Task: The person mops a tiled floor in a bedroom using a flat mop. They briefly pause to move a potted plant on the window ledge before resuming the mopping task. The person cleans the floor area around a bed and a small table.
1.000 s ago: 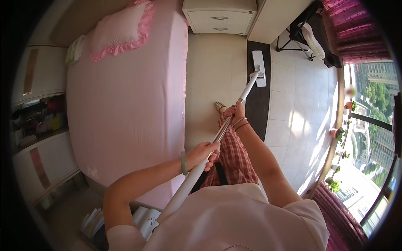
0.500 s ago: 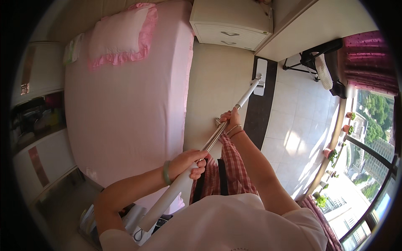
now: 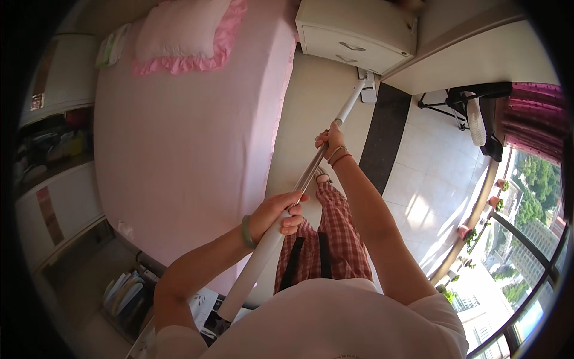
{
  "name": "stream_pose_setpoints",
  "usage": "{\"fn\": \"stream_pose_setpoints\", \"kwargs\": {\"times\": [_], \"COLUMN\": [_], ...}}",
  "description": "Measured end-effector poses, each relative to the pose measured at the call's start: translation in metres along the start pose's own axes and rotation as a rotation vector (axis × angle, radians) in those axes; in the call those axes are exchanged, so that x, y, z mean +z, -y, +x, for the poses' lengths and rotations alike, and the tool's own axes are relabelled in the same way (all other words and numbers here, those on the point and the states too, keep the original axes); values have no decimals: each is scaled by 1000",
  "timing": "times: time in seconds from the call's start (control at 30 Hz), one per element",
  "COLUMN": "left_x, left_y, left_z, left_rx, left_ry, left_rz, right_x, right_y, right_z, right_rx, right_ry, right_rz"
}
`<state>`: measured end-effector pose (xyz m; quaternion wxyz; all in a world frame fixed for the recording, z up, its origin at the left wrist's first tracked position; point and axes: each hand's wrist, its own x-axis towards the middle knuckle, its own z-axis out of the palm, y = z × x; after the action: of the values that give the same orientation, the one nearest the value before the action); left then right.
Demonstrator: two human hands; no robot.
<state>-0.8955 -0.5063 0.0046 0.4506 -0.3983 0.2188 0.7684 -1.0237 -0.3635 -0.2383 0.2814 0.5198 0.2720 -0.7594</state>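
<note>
A long flat mop runs slantwise in front of me, with a thick white handle (image 3: 254, 272), a metal middle and a white lower pole. My left hand (image 3: 276, 218), with a green bangle at its wrist, is closed round the top of the white handle. Further down the pole, my right hand (image 3: 330, 141) grips it where metal meets white. The flat white mop head (image 3: 369, 90) lies on the floor close to the foot of a drawer cabinet (image 3: 353, 36), partly covered by that cabinet and the pole.
A pink bed (image 3: 185, 155) with a frilled pillow (image 3: 179, 30) takes up the left. A dark floor strip (image 3: 385, 131) divides beige floor from pale tiles. A black folding frame (image 3: 460, 107) and potted plants (image 3: 466, 233) by the window stand at right.
The mop head has moved from the dark strip forward to the cabinet's foot. Both hands have gone along with the pole, keeping their grip, and my view has shifted slightly.
</note>
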Motion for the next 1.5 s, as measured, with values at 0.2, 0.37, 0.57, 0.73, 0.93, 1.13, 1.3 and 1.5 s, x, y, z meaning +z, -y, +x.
{"fn": "stream_pose_setpoints", "kwargs": {"times": [0.2,0.37,0.57,0.73,0.93,1.13,1.3,1.5], "left_x": [-53,-93,-129,-136,-131,-100,-81,-105], "left_y": [57,149,279,363,311,193,127,146], "left_z": [5,-35,-106,-158,-135,-68,-33,-8], "left_rx": [46,38,83,99,161,243,278,304], "left_ry": [190,225,146,161,109,121,20,238], "left_rz": [-279,-543,-661,-806,-554,-386,-338,-570], "right_x": [-25,-62,-136,-194,-148,-48,8,9], "right_y": [-40,-125,-242,-322,-283,-181,-134,-134], "right_z": [1,-32,-99,-149,-124,-58,-16,-7], "right_rx": [-82,-52,76,158,124,171,123,67], "right_ry": [-41,-109,-125,-134,-52,110,133,47], "right_rz": [-293,-472,-537,-636,-604,-457,-507,-702]}}
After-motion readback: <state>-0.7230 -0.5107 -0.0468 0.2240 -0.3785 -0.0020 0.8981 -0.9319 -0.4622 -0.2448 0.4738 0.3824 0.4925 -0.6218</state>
